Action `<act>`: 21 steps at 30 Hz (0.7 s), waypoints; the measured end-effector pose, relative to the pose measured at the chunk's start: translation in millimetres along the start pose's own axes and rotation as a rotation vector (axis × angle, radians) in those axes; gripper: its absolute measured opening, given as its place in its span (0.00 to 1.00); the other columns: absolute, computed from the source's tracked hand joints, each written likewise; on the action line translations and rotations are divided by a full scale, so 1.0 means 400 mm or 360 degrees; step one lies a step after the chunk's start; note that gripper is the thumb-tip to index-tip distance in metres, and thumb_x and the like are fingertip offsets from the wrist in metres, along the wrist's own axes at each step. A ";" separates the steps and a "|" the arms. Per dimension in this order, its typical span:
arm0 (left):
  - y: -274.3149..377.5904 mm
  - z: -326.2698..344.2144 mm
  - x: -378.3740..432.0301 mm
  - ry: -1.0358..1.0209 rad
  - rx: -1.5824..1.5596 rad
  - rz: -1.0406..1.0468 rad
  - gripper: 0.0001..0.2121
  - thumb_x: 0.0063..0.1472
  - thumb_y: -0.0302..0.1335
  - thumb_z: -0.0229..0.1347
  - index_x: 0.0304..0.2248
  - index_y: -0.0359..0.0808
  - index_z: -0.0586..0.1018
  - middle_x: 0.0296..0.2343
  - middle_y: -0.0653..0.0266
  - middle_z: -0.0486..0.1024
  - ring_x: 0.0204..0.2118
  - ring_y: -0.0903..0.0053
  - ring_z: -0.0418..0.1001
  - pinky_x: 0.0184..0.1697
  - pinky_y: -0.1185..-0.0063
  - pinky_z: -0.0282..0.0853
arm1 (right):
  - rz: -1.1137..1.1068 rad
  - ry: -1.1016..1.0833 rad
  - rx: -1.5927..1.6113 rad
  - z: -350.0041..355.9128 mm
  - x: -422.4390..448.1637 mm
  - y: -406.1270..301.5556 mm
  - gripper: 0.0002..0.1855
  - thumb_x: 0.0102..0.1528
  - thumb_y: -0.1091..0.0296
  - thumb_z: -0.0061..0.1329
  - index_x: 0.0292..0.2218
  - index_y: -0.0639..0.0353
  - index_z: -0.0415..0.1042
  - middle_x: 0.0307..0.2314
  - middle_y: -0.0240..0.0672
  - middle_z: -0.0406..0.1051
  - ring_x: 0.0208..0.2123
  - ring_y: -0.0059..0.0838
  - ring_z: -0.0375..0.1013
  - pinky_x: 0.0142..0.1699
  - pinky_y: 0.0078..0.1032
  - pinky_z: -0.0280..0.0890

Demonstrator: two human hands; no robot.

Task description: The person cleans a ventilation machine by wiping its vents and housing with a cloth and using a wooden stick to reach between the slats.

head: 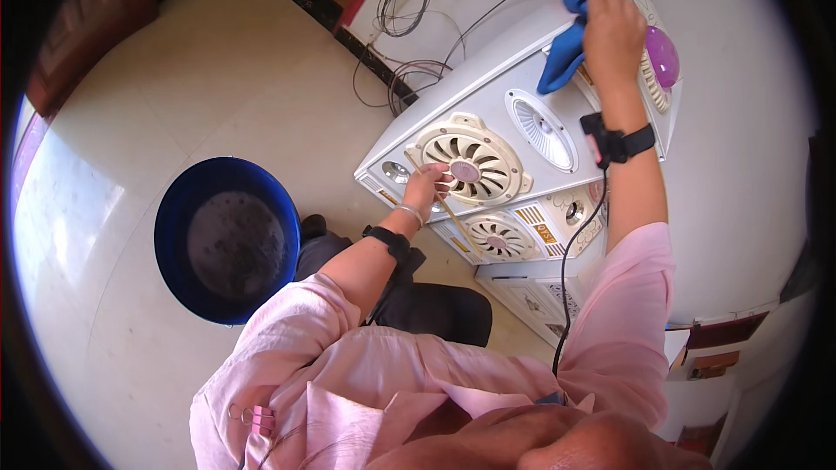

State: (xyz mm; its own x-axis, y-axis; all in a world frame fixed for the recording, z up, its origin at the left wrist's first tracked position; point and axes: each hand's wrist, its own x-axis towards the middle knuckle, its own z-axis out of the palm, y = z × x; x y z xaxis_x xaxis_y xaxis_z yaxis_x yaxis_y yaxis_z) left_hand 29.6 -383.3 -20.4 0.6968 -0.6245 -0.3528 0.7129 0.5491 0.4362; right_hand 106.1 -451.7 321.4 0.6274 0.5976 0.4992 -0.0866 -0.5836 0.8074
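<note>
My right hand [614,35] grips a blue cloth [563,55] near the upper part of a large white loudspeaker cabinet [424,124]. Part of the cloth hangs against the cabinet's front. Lower down, my left hand [428,190] has a thin yellowish stick [455,220] between its fingers. The stick slants across the front, and its far end is beside a cream round speaker cover [467,159] with fan-like slots. Between the two hands sits an oval silver speaker cone [542,130]. A purple dome [662,56] shows beyond my right wrist.
A blue bucket [163,241] with cloudy, sudsy water [235,244] stands on the tiled floor [157,110] to the left. A second speaker panel [499,238] is below the large one. Coiled cables [403,7] hang by the wall, and a black cord [567,274] runs from my right wrist.
</note>
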 end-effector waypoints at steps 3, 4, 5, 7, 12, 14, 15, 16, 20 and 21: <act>0.003 -0.005 0.002 0.0013 -0.0008 -0.0013 0.08 0.55 0.26 0.41 0.32 0.36 0.70 0.21 0.68 0.70 0.21 0.83 0.64 0.25 0.83 0.62 | 0.0093 -0.0222 -0.0088 0.015 0.013 0.014 0.05 0.42 0.72 0.39 0.21 0.57 0.68 0.21 0.34 0.66 0.27 0.34 0.65 0.34 0.30 0.58; 0.005 -0.008 0.004 0.0027 -0.0015 0.0007 0.08 0.54 0.26 0.41 0.32 0.36 0.69 0.21 0.69 0.69 0.21 0.83 0.64 0.25 0.83 0.62 | 0.0028 -0.0258 -0.0050 0.024 0.006 -0.005 0.05 0.42 0.72 0.39 0.22 0.58 0.68 0.21 0.34 0.66 0.27 0.34 0.65 0.34 0.30 0.59; 0.008 -0.010 0.005 0.0041 -0.0022 0.0028 0.08 0.54 0.27 0.41 0.32 0.36 0.69 0.21 0.69 0.69 0.21 0.83 0.64 0.26 0.83 0.62 | -0.0038 -0.0293 -0.0012 0.039 -0.009 -0.036 0.05 0.42 0.72 0.39 0.22 0.58 0.68 0.21 0.34 0.67 0.28 0.33 0.65 0.33 0.30 0.59; 0.014 -0.011 0.000 0.0068 -0.0023 0.0022 0.07 0.54 0.26 0.41 0.32 0.36 0.69 0.21 0.69 0.69 0.21 0.83 0.64 0.26 0.83 0.62 | -0.0041 -0.0422 0.0058 0.066 -0.051 -0.116 0.06 0.42 0.72 0.39 0.21 0.58 0.68 0.21 0.33 0.67 0.28 0.32 0.65 0.34 0.28 0.59; 0.020 -0.015 -0.001 0.0110 -0.0042 0.0005 0.07 0.54 0.26 0.40 0.31 0.37 0.69 0.21 0.69 0.69 0.22 0.82 0.64 0.27 0.82 0.61 | -0.0189 -0.0525 0.0186 0.122 -0.206 -0.307 0.06 0.42 0.70 0.40 0.24 0.54 0.69 0.24 0.29 0.66 0.32 0.28 0.63 0.41 0.35 0.54; 0.015 -0.014 0.002 0.0126 -0.0064 -0.0001 0.07 0.54 0.26 0.40 0.32 0.37 0.68 0.21 0.69 0.69 0.22 0.82 0.64 0.27 0.82 0.61 | -0.0280 -0.0697 0.0253 0.141 -0.266 -0.367 0.07 0.42 0.69 0.40 0.25 0.53 0.70 0.24 0.28 0.65 0.32 0.28 0.63 0.39 0.32 0.54; 0.014 -0.015 0.004 0.0143 -0.0082 -0.0003 0.07 0.54 0.26 0.40 0.32 0.38 0.68 0.21 0.69 0.69 0.22 0.82 0.64 0.26 0.82 0.61 | -0.0312 -0.0730 0.0344 0.146 -0.288 -0.385 0.07 0.42 0.70 0.40 0.24 0.53 0.70 0.25 0.28 0.65 0.32 0.27 0.63 0.37 0.29 0.53; 0.009 -0.016 0.007 0.0146 -0.0089 -0.0003 0.07 0.54 0.26 0.40 0.32 0.38 0.68 0.21 0.69 0.69 0.22 0.82 0.64 0.26 0.82 0.61 | -0.0354 -0.0726 0.0438 0.151 -0.313 -0.392 0.07 0.41 0.70 0.40 0.25 0.53 0.70 0.25 0.28 0.65 0.32 0.28 0.63 0.36 0.28 0.54; 0.001 0.006 0.001 0.0251 -0.0119 0.0013 0.14 0.55 0.32 0.42 0.40 0.36 0.64 0.30 0.63 0.67 0.29 0.76 0.65 0.31 0.77 0.64 | -0.0155 -0.0707 0.0816 0.112 -0.362 -0.350 0.07 0.42 0.71 0.40 0.26 0.54 0.69 0.26 0.31 0.64 0.31 0.30 0.62 0.33 0.27 0.57; 0.001 0.014 -0.006 0.0281 -0.0154 -0.0025 0.17 0.55 0.34 0.42 0.43 0.36 0.62 0.34 0.61 0.65 0.32 0.74 0.65 0.33 0.76 0.65 | -0.0025 -0.0693 0.1004 0.087 -0.356 -0.324 0.09 0.41 0.72 0.41 0.28 0.57 0.68 0.27 0.34 0.65 0.31 0.35 0.63 0.33 0.29 0.59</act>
State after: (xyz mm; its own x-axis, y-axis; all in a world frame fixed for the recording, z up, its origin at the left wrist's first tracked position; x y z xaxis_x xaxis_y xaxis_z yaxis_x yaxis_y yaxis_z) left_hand 27.5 -384.6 -14.9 0.6825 -0.5311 -0.5021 0.7221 0.5963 0.3508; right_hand 55.0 -480.1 134.8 0.8845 0.4141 0.2148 0.3009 -0.8582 0.4158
